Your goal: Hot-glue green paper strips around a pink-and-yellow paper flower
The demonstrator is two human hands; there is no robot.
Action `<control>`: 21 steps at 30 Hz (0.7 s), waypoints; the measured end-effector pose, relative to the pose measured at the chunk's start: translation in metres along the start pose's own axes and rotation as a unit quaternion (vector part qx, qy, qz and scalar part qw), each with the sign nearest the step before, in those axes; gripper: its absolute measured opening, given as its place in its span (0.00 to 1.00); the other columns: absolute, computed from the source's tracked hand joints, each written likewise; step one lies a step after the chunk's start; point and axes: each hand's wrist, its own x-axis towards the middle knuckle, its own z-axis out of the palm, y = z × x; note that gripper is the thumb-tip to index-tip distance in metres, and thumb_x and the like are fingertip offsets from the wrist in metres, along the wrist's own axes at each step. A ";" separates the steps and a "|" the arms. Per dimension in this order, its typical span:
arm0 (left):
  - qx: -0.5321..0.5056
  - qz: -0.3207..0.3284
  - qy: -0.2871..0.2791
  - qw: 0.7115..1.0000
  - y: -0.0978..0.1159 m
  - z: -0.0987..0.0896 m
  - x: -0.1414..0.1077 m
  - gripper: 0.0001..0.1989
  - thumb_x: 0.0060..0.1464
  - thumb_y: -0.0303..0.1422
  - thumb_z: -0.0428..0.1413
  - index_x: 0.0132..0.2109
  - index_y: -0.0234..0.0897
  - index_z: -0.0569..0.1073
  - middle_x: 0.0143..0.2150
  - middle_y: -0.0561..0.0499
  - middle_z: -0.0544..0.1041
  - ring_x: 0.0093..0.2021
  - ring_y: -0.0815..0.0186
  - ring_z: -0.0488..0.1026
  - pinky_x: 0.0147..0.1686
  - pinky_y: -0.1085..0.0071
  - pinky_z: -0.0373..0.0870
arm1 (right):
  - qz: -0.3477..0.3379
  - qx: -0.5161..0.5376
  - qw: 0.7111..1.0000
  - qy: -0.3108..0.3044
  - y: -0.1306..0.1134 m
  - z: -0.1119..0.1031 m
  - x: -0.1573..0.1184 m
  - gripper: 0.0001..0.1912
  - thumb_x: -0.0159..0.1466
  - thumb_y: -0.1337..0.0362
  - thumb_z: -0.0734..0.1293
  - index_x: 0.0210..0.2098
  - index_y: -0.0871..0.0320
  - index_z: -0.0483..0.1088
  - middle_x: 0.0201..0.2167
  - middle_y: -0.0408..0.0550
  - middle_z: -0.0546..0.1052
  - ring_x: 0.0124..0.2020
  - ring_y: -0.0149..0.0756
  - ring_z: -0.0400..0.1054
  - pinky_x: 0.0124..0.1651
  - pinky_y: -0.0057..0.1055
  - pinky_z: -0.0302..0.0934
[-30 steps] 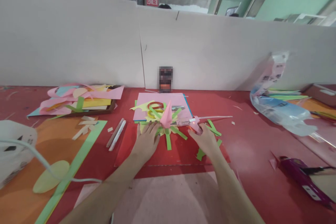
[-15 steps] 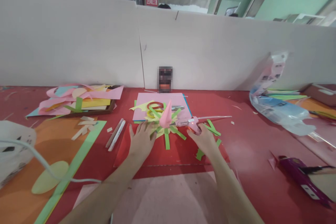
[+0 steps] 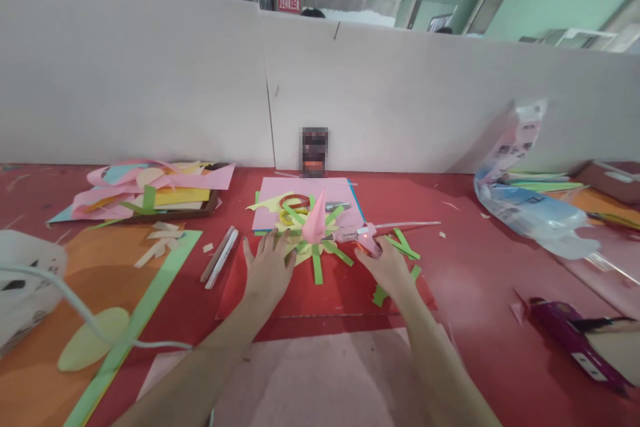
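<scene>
A pink paper cone (image 3: 315,221) stands point up on a pale yellow paper piece, with green paper strips (image 3: 317,265) fanning out around it. My right hand (image 3: 384,260) grips a pink hot glue gun (image 3: 366,237); its nozzle points left at the foot of the cone, and a clear glue stick (image 3: 410,223) sticks out of its back. My left hand (image 3: 270,265) lies with fingers spread at the left edge of the paper piece, fingertips at a green strip. Beneath is a red sheet (image 3: 290,297).
Scissors with red and yellow handles (image 3: 295,203) lie behind the cone on pink paper (image 3: 270,188). Two pens (image 3: 220,258) are at left, near a box of paper scraps (image 3: 215,205). At right are a plastic bag (image 3: 537,213) and a purple power strip (image 3: 570,340). A white cable (image 3: 75,310) crosses the left side.
Almost nothing differs. My left hand has shifted very slightly, and the glue gun stays at the base of the cone.
</scene>
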 end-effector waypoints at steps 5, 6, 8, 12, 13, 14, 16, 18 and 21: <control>-0.012 0.010 0.023 1.000 0.000 -0.002 0.003 0.20 0.55 0.35 0.47 0.55 0.38 0.62 0.56 0.42 0.64 0.56 0.54 0.59 0.58 0.45 0.39 | 0.003 0.003 1.000 -0.004 0.000 0.000 -0.001 0.20 0.52 0.48 0.60 0.36 0.56 0.63 0.31 0.47 0.71 0.30 0.36 0.65 0.29 0.28 0.53; -0.028 0.032 0.020 0.999 -0.001 -0.004 0.004 0.19 0.56 0.34 0.47 0.54 0.38 0.63 0.56 0.43 0.64 0.57 0.55 0.58 0.58 0.47 0.40 | 0.003 0.004 1.000 -0.004 0.000 -0.001 -0.001 0.20 0.52 0.48 0.60 0.36 0.56 0.63 0.31 0.47 0.71 0.29 0.36 0.65 0.29 0.28 0.53; -0.070 0.104 -0.003 0.992 -0.001 -0.009 0.006 0.15 0.56 0.34 0.46 0.51 0.42 0.66 0.56 0.47 0.64 0.58 0.59 0.57 0.59 0.52 0.42 | 0.004 0.006 1.000 0.000 0.000 -0.001 -0.001 0.19 0.52 0.48 0.60 0.36 0.56 0.63 0.31 0.47 0.71 0.29 0.36 0.65 0.29 0.28 0.53; -0.132 0.221 -0.081 0.963 0.001 -0.018 0.007 0.14 0.57 0.34 0.44 0.50 0.46 0.67 0.56 0.53 0.65 0.57 0.64 0.58 0.60 0.57 0.43 | 0.007 0.007 1.000 0.005 -0.001 -0.001 0.000 0.19 0.52 0.49 0.60 0.36 0.56 0.64 0.30 0.47 0.71 0.29 0.36 0.65 0.28 0.28 0.53; -0.141 0.234 -0.100 0.957 0.001 -0.019 0.006 0.15 0.57 0.35 0.45 0.52 0.45 0.66 0.56 0.53 0.65 0.57 0.65 0.58 0.60 0.58 0.43 | 0.006 0.007 1.000 0.005 -0.001 -0.001 0.000 0.20 0.52 0.48 0.60 0.36 0.56 0.64 0.31 0.47 0.71 0.29 0.36 0.65 0.28 0.28 0.53; -0.146 0.243 -0.116 0.952 0.001 -0.019 0.006 0.17 0.57 0.35 0.45 0.53 0.45 0.64 0.57 0.52 0.64 0.58 0.65 0.58 0.61 0.59 0.43 | 0.006 0.007 1.000 0.005 -0.001 -0.001 0.000 0.20 0.52 0.48 0.60 0.36 0.56 0.64 0.31 0.47 0.71 0.29 0.36 0.65 0.28 0.28 0.53; -0.148 0.259 -0.141 0.944 0.001 -0.018 0.005 0.20 0.57 0.37 0.46 0.57 0.44 0.60 0.59 0.51 0.62 0.59 0.65 0.56 0.61 0.61 0.41 | 0.007 0.010 1.000 0.004 -0.001 -0.002 0.000 0.20 0.52 0.48 0.60 0.36 0.56 0.64 0.31 0.47 0.71 0.29 0.37 0.65 0.29 0.28 0.53; -0.140 0.269 -0.157 0.940 0.001 -0.015 0.005 0.23 0.57 0.39 0.45 0.59 0.44 0.57 0.60 0.51 0.60 0.60 0.65 0.55 0.61 0.61 0.40 | 0.009 0.017 1.000 0.004 -0.001 -0.002 0.000 0.20 0.52 0.48 0.60 0.36 0.56 0.64 0.31 0.47 0.71 0.30 0.37 0.65 0.29 0.28 0.53; -0.116 0.265 -0.166 0.943 0.001 -0.011 0.004 0.22 0.59 0.40 0.42 0.60 0.45 0.54 0.62 0.53 0.58 0.61 0.65 0.52 0.61 0.60 0.40 | 0.010 0.021 1.000 0.006 -0.002 -0.003 0.000 0.20 0.52 0.48 0.60 0.36 0.56 0.64 0.31 0.48 0.71 0.30 0.37 0.65 0.29 0.28 0.53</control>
